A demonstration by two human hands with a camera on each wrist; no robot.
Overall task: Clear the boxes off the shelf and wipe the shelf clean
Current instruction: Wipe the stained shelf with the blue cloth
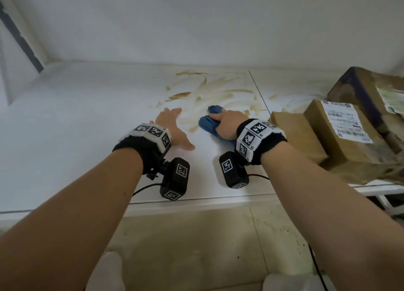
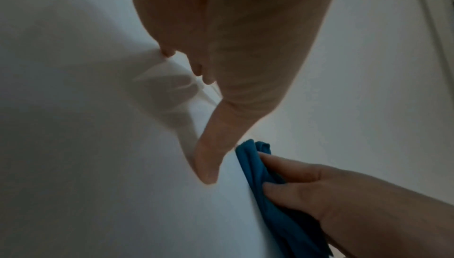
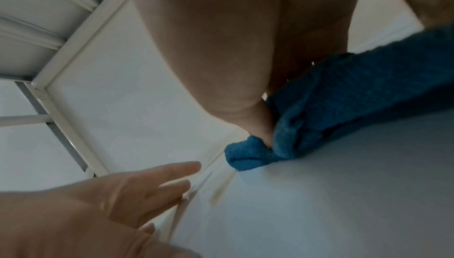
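Step in hand, by judgement: wiping, boxes partly cleared. Right hand (image 1: 227, 124) gripped bunched blue cloth (image 1: 206, 124), fingers curled round it, pressing it on flat white shelf (image 1: 87, 120) at near edge of brown smeared stain (image 1: 209, 92). Left hand (image 1: 172, 129) lay flat, fingers straight, palm on shelf just left of cloth. Brown cardboard boxes (image 1: 341, 124) were stacked at shelf's right end, one bearing white label. Next move likely called for firm strokes toward far side through streaks. Stain looked thin, streaky, wide.
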